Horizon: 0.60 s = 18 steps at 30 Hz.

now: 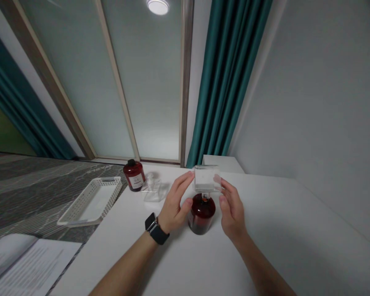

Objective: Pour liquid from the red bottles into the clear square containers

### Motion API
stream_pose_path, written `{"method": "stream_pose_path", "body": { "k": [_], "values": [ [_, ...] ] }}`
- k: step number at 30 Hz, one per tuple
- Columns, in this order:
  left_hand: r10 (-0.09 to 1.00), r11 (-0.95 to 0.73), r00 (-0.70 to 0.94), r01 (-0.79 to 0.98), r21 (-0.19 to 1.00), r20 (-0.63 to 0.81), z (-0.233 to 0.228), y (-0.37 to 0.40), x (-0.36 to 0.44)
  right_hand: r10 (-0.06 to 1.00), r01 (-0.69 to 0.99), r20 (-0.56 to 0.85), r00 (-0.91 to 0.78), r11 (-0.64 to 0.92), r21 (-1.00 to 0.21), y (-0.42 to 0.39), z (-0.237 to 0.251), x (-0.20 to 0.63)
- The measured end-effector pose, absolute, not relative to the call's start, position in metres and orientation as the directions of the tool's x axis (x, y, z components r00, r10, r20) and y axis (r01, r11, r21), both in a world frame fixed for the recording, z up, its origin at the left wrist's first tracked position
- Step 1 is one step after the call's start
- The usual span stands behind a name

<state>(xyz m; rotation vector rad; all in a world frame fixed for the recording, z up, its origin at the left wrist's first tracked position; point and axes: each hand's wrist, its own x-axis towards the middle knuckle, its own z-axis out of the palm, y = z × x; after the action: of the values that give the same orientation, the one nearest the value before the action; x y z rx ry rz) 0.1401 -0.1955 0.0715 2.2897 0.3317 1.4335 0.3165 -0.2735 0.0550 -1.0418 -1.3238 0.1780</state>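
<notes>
Hands meet over a round dark-red glass bottle (201, 213) that stands upright on the white table (280, 230), about midway between its left and right edges and well back from the near edge. The left hand (174, 203), with a black smartwatch (156, 228) on its wrist, cups the bottle's left side, thumb against the glass and fingers curled upward. Its fingertips touch the left side of a clear, square-cut cap (207, 178) that sits above the bottle's neck. The right hand (232, 209) is on the other side, fingers half bent, their tips at the cap's right side, so the cap is pinched between both hands. Whether the cap rests on the neck or is lifted just clear of it cannot be told.

Toward the table's far left corner stands a second dark-red bottle with a black lid (134, 174), and just right of it a clear glass bottle with a stopper (152, 188). A white plastic lattice basket (91, 201) overhangs the left edge. Printed papers (21, 263) lie lower left, off the table.
</notes>
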Motion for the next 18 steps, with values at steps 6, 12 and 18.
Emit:
{"method": "stream_pose_path", "body": {
  "k": [6,12,18],
  "values": [
    [0.402,-0.887,0.428,-0.035,0.46,0.809,0.0727,-0.195,0.1396,0.611,0.428,0.728,0.31,0.594,-0.681,-0.2724,0.0537,0.3168],
    [0.386,-0.893,0.421,-0.052,0.446,0.821,0.0748,-0.1951,0.1392,0.59,0.434,0.744,0.315,0.607,-0.665,-0.2724,0.0527,0.3167],
    [0.371,-0.899,0.413,-0.065,0.433,0.832,0.0754,-0.1953,0.1386,0.588,0.431,0.749,0.307,0.615,-0.66,-0.2727,0.0532,0.3169]
  ]
}}
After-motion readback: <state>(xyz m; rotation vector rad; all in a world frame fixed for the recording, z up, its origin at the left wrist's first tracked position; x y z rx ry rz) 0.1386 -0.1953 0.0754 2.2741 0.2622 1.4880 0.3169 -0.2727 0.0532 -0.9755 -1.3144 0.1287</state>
